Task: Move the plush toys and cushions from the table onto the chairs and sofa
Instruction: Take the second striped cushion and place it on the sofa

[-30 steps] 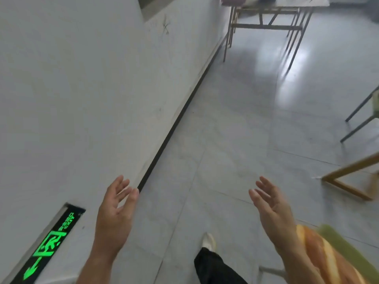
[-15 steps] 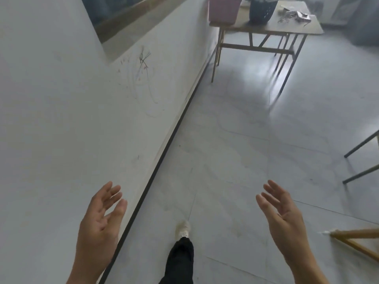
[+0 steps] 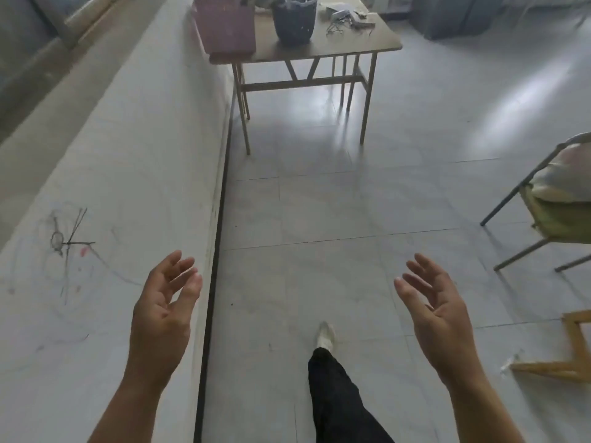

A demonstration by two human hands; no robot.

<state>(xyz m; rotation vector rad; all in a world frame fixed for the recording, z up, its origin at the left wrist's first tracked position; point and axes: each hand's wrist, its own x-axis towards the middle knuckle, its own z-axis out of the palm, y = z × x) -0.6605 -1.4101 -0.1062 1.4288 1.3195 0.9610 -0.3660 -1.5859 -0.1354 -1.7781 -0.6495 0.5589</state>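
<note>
Both my hands are raised in front of me, empty, palms facing each other with relaxed fingers: my left hand (image 3: 163, 308) beside the white wall, my right hand (image 3: 438, 314) over the floor. Ahead stands a brown folding table (image 3: 351, 47) with a pink box (image 3: 225, 25) and a dark basket (image 3: 294, 20) on it. At the right edge a metal-framed chair (image 3: 524, 199) carries a pale cushion (image 3: 566, 177) on a green seat pad. No plush toy is visible on the table.
A white wall (image 3: 112, 187) with scribbles runs along my left, with a dark skirting line. Grey tiled floor (image 3: 351, 203) lies between me and the table. A wooden frame (image 3: 572, 350) sits low at the right. My leg and shoe (image 3: 324, 337) step forward.
The view has lifted and moved forward along the wall; the table is nearer and larger. The bread-shaped plush and green sign have left the view. Both hands stay open and empty.
</note>
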